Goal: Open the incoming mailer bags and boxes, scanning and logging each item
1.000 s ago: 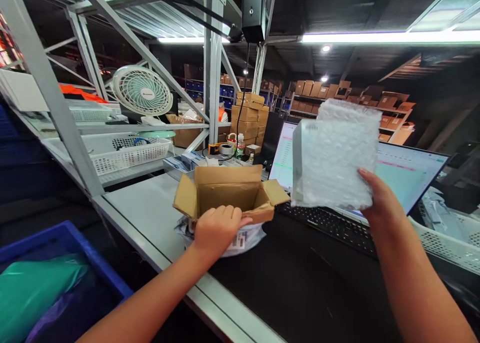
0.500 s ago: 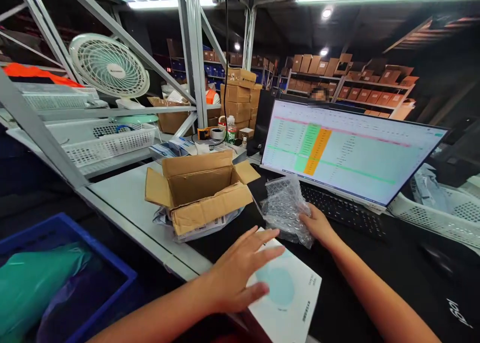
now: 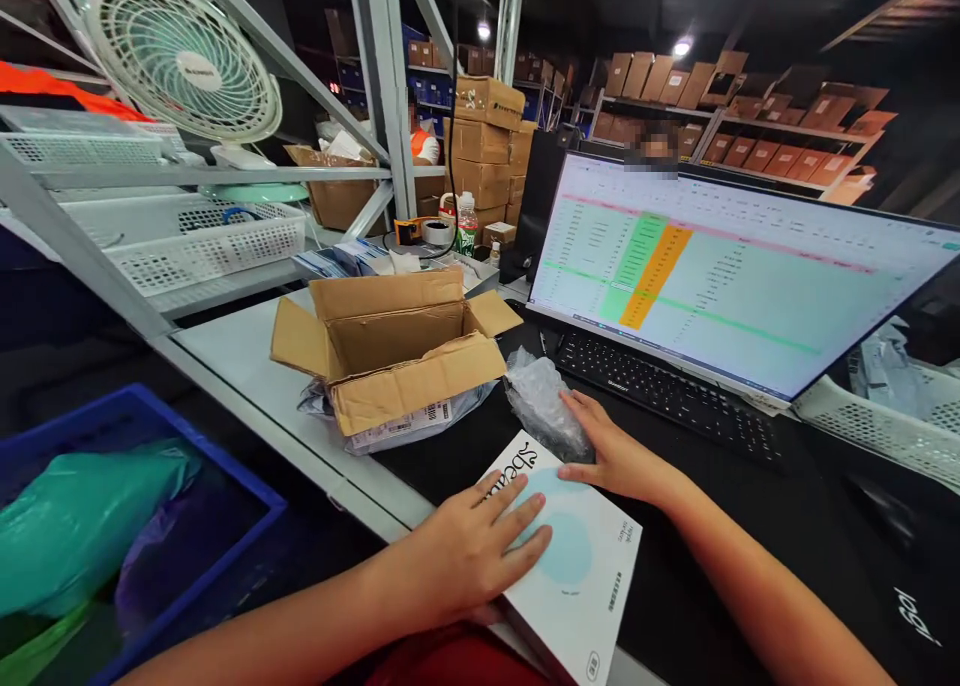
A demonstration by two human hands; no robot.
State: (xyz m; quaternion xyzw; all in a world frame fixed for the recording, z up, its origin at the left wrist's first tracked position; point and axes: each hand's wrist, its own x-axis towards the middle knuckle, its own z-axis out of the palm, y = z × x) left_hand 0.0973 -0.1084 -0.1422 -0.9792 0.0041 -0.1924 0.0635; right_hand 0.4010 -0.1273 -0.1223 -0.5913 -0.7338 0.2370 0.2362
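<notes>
A flat white box (image 3: 581, 591) with a pale blue circle lies on the black mat at the near edge. My left hand (image 3: 472, 556) rests flat on its left part, fingers spread. My right hand (image 3: 611, 454) lies open on the box's far corner, its fingers touching a crumpled piece of bubble wrap (image 3: 541, 406) beside it. An open cardboard carton (image 3: 390, 351) stands to the left on a grey plastic mailer bag (image 3: 397, 431).
A keyboard (image 3: 660, 396) and a lit monitor (image 3: 735, 276) stand behind the box. White mesh baskets (image 3: 210, 251) and a fan (image 3: 180, 56) sit on the metal rack at left. A blue crate (image 3: 112, 526) with a green bag is low left. Another basket (image 3: 877, 421) is at right.
My right hand brought the wrapped box down from the air; the bubble wrap came off and now lies on the mat. My left hand left the carton and settled on the white box.
</notes>
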